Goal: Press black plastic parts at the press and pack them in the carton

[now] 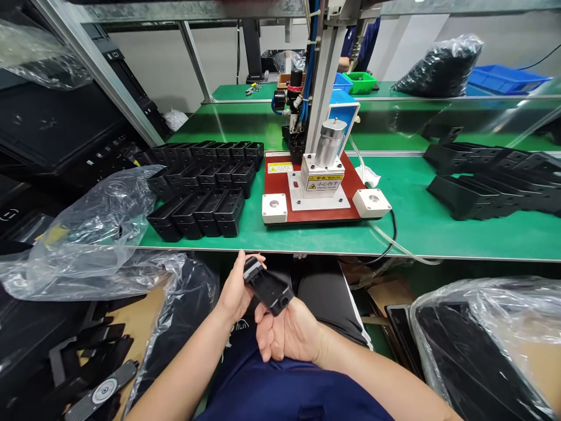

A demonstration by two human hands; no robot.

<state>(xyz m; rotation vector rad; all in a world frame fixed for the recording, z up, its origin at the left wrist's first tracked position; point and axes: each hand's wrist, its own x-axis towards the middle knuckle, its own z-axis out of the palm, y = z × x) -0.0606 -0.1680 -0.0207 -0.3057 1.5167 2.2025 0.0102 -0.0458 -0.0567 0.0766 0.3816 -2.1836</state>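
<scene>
We judged the step in hand to be turning one black housing (268, 287), held tilted, hollow side up, between our fingers. Our left hand (234, 295) clamped its upper end between thumb and fingers; our right hand (291, 333) lay palm up, fingers curled, at its lower end, and we couldn't tell whether they gripped. The press (326, 158) stood beyond our fingertips. Any next move called for a steady left pinch and supple wrists.

Navy top (293, 392), small white print (241, 323), bare forearms (193, 356), black trousers (322, 292), white side stripe (357, 311)
</scene>
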